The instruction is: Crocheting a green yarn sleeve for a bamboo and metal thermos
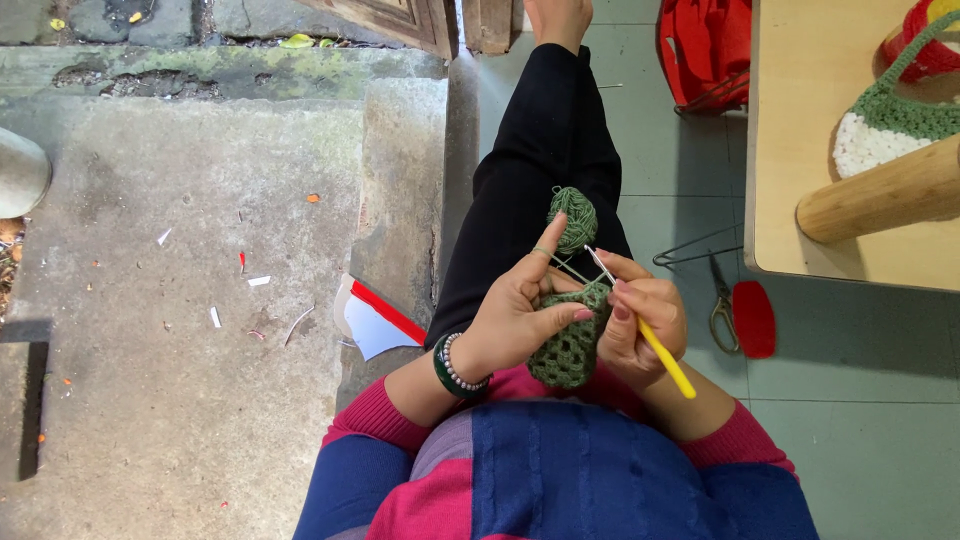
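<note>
My left hand (520, 305) pinches a green crocheted piece (572, 345) with an open mesh pattern, and a strand of green yarn runs over its raised index finger. My right hand (645, 318) grips a crochet hook (640, 325) with a yellow handle, its metal tip pointing up into the top edge of the piece. A ball of green yarn (574, 217) rests on my black-trousered leg (545, 170) just beyond the hands. Green and beaded bangles circle my left wrist.
Scissors (722, 300) and a red oval object (754, 318) lie on the green floor at right, near a wire hanger. A wooden table (800, 150) carries a green-and-white crocheted bag (885, 125). A red bag (705, 50) stands beyond. Concrete with paper scraps lies left.
</note>
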